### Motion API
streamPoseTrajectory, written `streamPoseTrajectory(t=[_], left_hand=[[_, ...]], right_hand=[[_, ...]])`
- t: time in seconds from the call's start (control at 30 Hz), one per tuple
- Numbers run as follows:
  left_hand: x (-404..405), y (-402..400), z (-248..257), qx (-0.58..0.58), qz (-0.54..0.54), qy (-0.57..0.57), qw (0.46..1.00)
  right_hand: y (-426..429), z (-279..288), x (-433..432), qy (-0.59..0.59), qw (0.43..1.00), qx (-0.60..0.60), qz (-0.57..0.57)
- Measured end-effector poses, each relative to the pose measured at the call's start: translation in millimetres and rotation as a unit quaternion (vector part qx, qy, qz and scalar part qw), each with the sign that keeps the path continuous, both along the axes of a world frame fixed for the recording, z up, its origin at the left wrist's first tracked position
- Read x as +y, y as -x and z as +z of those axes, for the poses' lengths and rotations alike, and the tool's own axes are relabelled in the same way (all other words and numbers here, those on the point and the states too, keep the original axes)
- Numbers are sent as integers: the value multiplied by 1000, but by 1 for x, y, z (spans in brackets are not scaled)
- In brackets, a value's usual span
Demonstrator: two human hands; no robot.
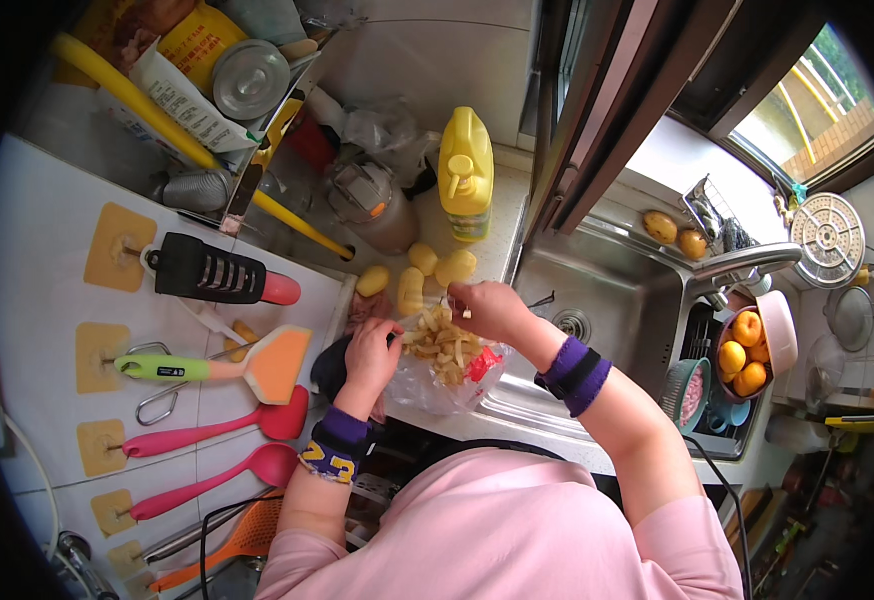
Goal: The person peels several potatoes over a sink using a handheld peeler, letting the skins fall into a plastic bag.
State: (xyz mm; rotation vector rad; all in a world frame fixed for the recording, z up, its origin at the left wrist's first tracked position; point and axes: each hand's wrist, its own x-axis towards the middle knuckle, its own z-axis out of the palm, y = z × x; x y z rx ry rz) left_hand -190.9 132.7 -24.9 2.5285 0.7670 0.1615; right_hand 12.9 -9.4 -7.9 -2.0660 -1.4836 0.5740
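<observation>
Both hands are over a clear plastic bag [425, 394] that holds a heap of potato peels [444, 349] beside the sink. My left hand [373, 356] is at the heap's left edge, fingers curled, with a small dark thing at the fingertips; its grip is unclear. On the heap's upper right, the fingers of my right hand [489, 306] bend downward, a small pale piece showing beneath them. What that hand holds is hidden. Several peeled potatoes [410, 291] lie on the counter just beyond the peels. Some red plastic [484, 364] shows on the bag.
A yellow jug [467, 176] stands behind the potatoes. The steel sink [609, 292] is at the right, with unpeeled potatoes [660, 225] on its back ledge. A bowl of orange fruit [744, 352] sits farther right. Utensils, including a pink spoon [272, 465], hang at the left.
</observation>
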Motion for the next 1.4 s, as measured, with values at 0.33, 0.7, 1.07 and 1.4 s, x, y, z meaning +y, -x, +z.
streamPoseTrajectory(t=[0.33, 0.7, 1.07, 1.4], left_hand=[[2, -5, -12, 28, 39, 71, 996], [5, 5, 6, -21, 22, 235, 971], [26, 7, 48, -104, 90, 174, 975], [-2, -4, 48, -153, -1, -108, 982]], right_hand=[[-4, -12, -21, 39, 995, -39, -81], [-4, -25, -28, 36, 982, 9, -184], [2, 38, -27, -81, 973, 62, -206], [15, 14, -23, -61, 976, 75, -194]])
